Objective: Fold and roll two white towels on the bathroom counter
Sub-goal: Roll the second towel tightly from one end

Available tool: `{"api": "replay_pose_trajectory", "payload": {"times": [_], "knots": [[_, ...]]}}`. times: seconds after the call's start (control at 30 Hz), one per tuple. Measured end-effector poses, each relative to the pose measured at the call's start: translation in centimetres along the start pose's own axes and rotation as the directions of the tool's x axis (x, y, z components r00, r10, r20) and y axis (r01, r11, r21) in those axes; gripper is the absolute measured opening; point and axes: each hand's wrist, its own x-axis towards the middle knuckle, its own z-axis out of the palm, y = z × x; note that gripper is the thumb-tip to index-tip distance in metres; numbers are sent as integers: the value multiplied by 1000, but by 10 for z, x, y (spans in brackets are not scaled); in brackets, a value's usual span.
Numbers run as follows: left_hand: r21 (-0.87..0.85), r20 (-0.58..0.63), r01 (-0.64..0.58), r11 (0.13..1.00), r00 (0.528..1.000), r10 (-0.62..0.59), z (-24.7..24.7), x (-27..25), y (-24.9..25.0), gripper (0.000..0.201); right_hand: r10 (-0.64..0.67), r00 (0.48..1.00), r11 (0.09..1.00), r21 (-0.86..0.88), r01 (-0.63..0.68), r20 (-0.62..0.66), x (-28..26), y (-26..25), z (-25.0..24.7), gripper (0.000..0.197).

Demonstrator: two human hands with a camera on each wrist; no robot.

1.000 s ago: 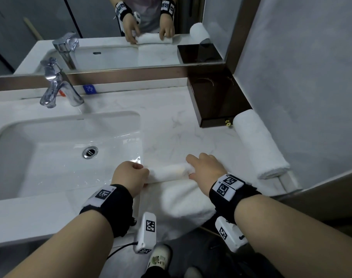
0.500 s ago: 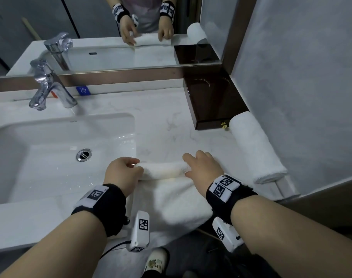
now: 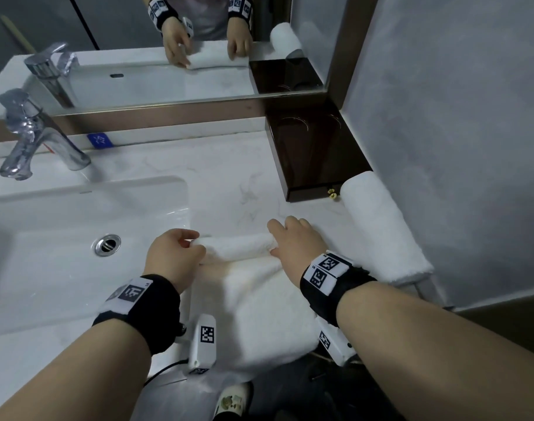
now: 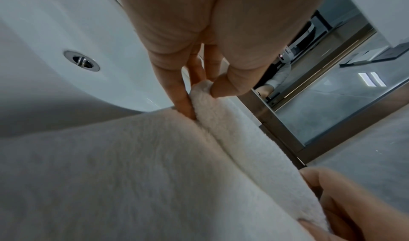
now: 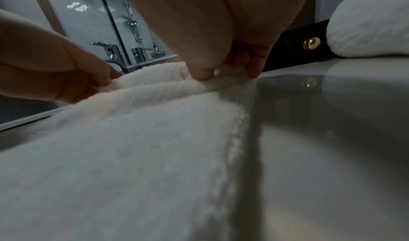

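A white towel (image 3: 259,302) lies on the marble counter (image 3: 223,177) and hangs over its front edge. Its far end is wound into a short roll (image 3: 235,246). My left hand (image 3: 180,247) pinches the roll's left end (image 4: 203,94) between thumb and fingers. My right hand (image 3: 293,241) grips the right end (image 5: 228,77), thumb on the near side and fingers over the top. A second white towel (image 3: 378,229), fully rolled, lies against the right wall; it also shows in the right wrist view (image 5: 372,22).
A white sink basin (image 3: 62,238) with a chrome drain (image 3: 107,244) sits left of the towel, its tap (image 3: 31,138) behind. A dark box (image 3: 314,156) with a brass knob (image 5: 311,42) stands in the back right corner. A mirror (image 3: 168,56) runs along the back.
The roll has grown a little thicker and sits slightly nearer the front edge. Both hands have stayed on its ends, fingers shifting over it.
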Motion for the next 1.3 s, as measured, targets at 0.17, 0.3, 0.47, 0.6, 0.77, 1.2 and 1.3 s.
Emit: {"api": "replay_pose_trajectory", "payload": {"times": [0.17, 0.3, 0.47, 0.6, 0.77, 1.2, 1.3], "knots": [[-42, 23, 38, 998, 999, -37, -2, 13, 8, 30, -19, 1000, 1000, 8, 19, -4, 14, 3, -4, 32], [-90, 86, 75, 993, 994, -68, -5, 22, 10, 33, -18, 1000, 1000, 9, 18, 1, 22, 3, -5, 30], [-99, 163, 117, 988, 982, -100, -12, 31, 13, 42, -11, 1000, 999, 29, 12, -11, 27, 4, -5, 28], [-75, 228, 113, 991, 969, -93, -16, 37, 16, 42, 2, 1000, 999, 39, -1, -25, 27, 4, -3, 27], [126, 279, 22, 992, 959, -57, -23, 44, 23, 32, 4, 999, 999, 40, -2, -46, 24, 4, -1, 25], [497, 312, -238, 835, 946, 84, -26, 37, 35, 25, -22, 998, 953, 302, 5, 53, 13, 23, -9, 44], [517, 312, -262, 815, 944, 106, -26, 36, 34, 28, -9, 999, 951, 309, -6, 45, 12, 24, -11, 40]]}}
